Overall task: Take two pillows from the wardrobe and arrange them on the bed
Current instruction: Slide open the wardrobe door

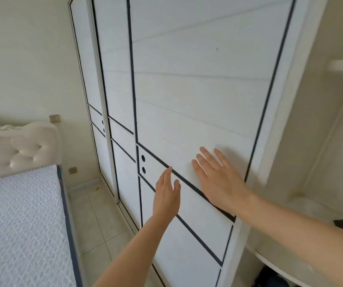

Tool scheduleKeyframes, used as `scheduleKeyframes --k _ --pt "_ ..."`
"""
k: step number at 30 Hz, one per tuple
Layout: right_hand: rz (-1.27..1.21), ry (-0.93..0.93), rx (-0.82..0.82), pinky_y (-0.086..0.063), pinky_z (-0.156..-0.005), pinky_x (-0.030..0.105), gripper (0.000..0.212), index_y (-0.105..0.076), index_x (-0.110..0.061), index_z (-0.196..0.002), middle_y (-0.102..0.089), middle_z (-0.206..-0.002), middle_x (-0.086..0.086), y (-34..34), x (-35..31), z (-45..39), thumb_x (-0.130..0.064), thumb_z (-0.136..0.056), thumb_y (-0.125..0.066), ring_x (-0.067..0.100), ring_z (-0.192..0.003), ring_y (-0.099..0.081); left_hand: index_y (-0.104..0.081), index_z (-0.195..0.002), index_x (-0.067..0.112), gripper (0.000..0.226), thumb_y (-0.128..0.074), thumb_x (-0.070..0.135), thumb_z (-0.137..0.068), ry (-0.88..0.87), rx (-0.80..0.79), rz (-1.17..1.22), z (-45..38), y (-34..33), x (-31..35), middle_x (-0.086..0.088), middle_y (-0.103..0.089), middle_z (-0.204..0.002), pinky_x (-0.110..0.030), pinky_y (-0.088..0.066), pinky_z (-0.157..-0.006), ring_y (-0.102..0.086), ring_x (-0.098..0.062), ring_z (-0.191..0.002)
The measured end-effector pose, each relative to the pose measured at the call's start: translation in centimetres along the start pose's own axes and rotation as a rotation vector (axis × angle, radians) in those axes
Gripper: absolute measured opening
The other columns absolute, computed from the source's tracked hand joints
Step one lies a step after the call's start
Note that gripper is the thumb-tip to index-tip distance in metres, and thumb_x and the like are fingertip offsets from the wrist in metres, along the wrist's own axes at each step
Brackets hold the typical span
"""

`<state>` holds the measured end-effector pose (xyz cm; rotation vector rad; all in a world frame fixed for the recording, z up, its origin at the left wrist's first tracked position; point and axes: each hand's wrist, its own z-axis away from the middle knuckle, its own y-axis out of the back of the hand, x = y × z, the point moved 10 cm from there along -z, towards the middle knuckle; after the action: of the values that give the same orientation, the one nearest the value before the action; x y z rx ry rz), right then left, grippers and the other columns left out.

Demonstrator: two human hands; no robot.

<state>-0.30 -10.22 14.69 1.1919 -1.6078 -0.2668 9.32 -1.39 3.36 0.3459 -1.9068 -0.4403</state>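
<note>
Facing the camera at close range, the wardrobe (197, 83) fills the centre of the view as a set of white sliding door panels edged and divided by thin dark lines. The nearest panel is shut across its opening, so the pillows are not visible; whether they lie behind it cannot be told. Two small dark round holes (143, 163) sit one above the other in the narrow middle band of this panel, near its left edge.

The right hand (218, 179) is spread open, fingers extended and slightly apart, palm toward the panel's face and over the dark diagonal band line. It casts a shadow on the panel and grips nothing; whether it touches the panel cannot be confirmed. The left hand (166, 195) is also open, fingers straight and together, turned edge-on with the thumb side up, just right of the two holes. It holds nothing.

Right of the door panel, an open side unit (332, 141) with rounded white shelves is in view. Left of the wardrobe, the bed (17, 224) carries a bare quilted mattress with a dark edge binding, backed by a tufted cream headboard (17, 150). A pale tiled floor (96, 220) separates bed and wardrobe.
</note>
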Motion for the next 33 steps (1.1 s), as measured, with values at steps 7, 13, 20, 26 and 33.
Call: scheduleKeyframes --k 7,13,20,26,33 --pt "0.279 -0.115 -0.194 0.022 -0.107 0.061 0.079 0.021 -0.003 -0.146 0.030 -0.152 0.020 -5.6 2.8 -1.7 -0.041 -0.098 -0.029 0.046 -0.132 0.037 0.000 -0.162 0.030 0.066 -0.031 0.048 -0.107 -0.060 -0.051 0.154 -8.5 -3.4 0.4 0.011 0.002 -0.171 -0.032 -0.002 -0.126 0.006 -0.008 -0.157" --pt "0.342 -0.090 -0.290 0.028 -0.103 0.060 0.088 0.032 0.000 -0.140 0.041 -0.146 0.024 -7.4 3.6 -1.6 -0.049 -0.097 -0.027 0.047 -0.131 0.039 0.008 -0.162 0.026 0.064 -0.027 0.038 -0.109 -0.052 0.015 0.320 -10.6 -7.8 0.8 0.007 0.018 -0.170 -0.018 0.014 -0.117 0.022 -0.006 -0.154" --pt "0.305 -0.111 -0.289 0.027 -0.103 0.059 0.083 0.031 0.000 -0.141 0.040 -0.147 0.023 -7.3 3.1 -3.0 -0.040 -0.099 -0.028 0.046 -0.131 0.038 0.009 -0.161 0.025 0.063 -0.023 0.036 -0.109 -0.037 0.048 0.283 -11.7 -7.6 0.3 0.007 0.019 -0.169 -0.005 0.018 -0.109 0.021 -0.005 -0.153" --pt "0.357 -0.122 -0.271 0.023 -0.106 0.059 0.086 0.028 -0.002 -0.143 0.036 -0.150 0.022 -7.6 2.6 -4.8 -0.045 -0.099 -0.031 0.046 -0.134 0.034 0.009 -0.161 0.019 0.061 -0.022 0.031 -0.110 -0.064 0.048 0.256 -13.1 -6.8 -0.4 0.004 0.016 -0.170 -0.019 0.016 -0.120 0.021 -0.006 -0.154" --pt "0.372 -0.142 -0.262 0.024 -0.107 0.059 0.089 0.027 -0.006 -0.144 0.037 -0.150 0.020 -9.1 1.6 -9.2 -0.051 -0.097 -0.033 0.045 -0.134 0.035 0.008 -0.161 0.014 0.061 -0.025 0.028 -0.111 -0.120 0.075 0.272 -16.9 -4.9 -2.1 0.010 0.017 -0.163 -0.037 0.012 -0.126 0.021 -0.006 -0.151"
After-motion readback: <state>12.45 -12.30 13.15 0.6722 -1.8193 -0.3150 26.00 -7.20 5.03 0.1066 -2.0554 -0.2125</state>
